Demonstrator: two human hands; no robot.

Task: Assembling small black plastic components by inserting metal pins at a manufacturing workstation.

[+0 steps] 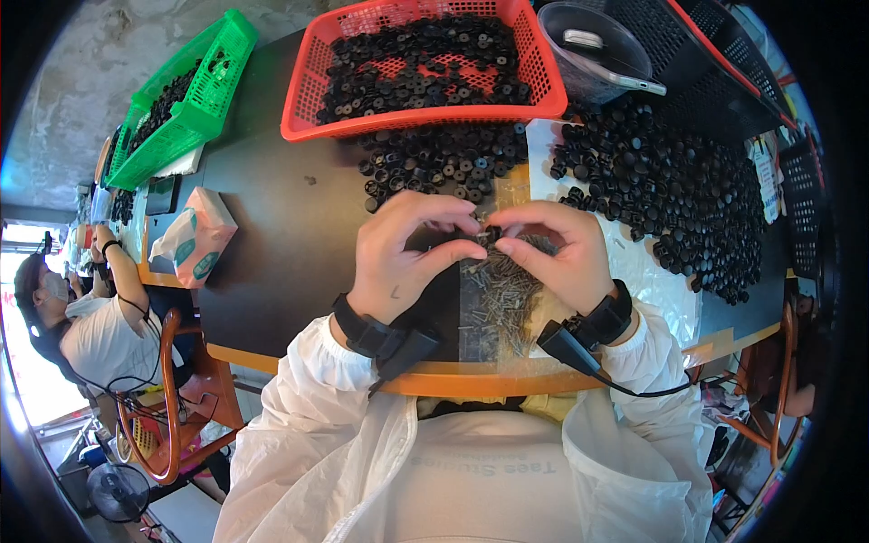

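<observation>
My right hand (563, 252) pinches a small black plastic piece (493, 233) between thumb and fingertips. My left hand (407, 253) meets it from the other side, its thumb and fingers curled in a pinch; what lies between them is too small to make out. Just below my fingertips spreads a pile of thin metal pins or screws (507, 303) on the table. Beyond my hands lies a heap of black round plastic pieces with central holes (434, 158). To the right, many black round caps (661, 181) cover a pale sheet (647, 271).
A red basket (425, 116) of black discs stands at the far side. Beside it is a clear tub (588, 77) with a phone (629, 83) across it. Black crates (706, 54), a green basket (195, 118) and a tissue pack (204, 237) stand around. Far left, another person (104, 335) sits.
</observation>
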